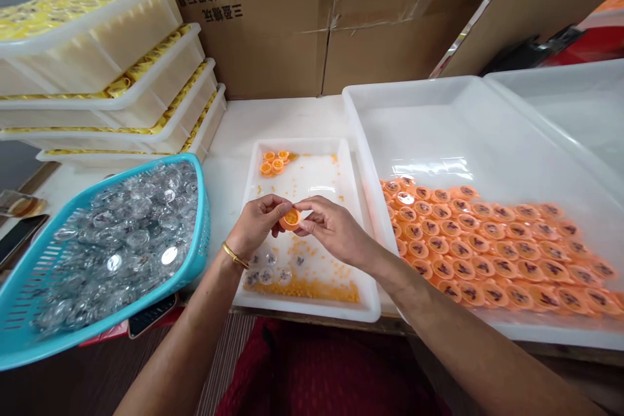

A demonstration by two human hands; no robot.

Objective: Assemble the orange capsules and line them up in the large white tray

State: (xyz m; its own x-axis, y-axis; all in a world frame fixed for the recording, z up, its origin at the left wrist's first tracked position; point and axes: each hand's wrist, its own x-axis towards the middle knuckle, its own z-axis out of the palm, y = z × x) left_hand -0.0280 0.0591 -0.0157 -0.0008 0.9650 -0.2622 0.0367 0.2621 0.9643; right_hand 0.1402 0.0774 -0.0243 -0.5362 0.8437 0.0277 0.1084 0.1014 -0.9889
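Between both hands, above the small white tray (358, 260), is a round orange cup (291, 218) with yellow-orange bits inside. My left hand (263, 220) pinches its left side between thumb and fingers. On the opposite side, the fingers of my right hand (325, 222) are closed on its edge. Several similar filled orange cups (273, 163) sit in the tray's far left corner. Clear round caps (266, 275) lie in the near left part, beside loose orange bits (312, 287) heaped along the near edge.
At left, a blue basket (202, 227) holds many clear caps, in front of stacked white trays (131, 88) of yellow pieces. A large white tray (414, 117) at right contains rows of orange pieces (480, 244). Cardboard boxes (273, 58) stand behind.
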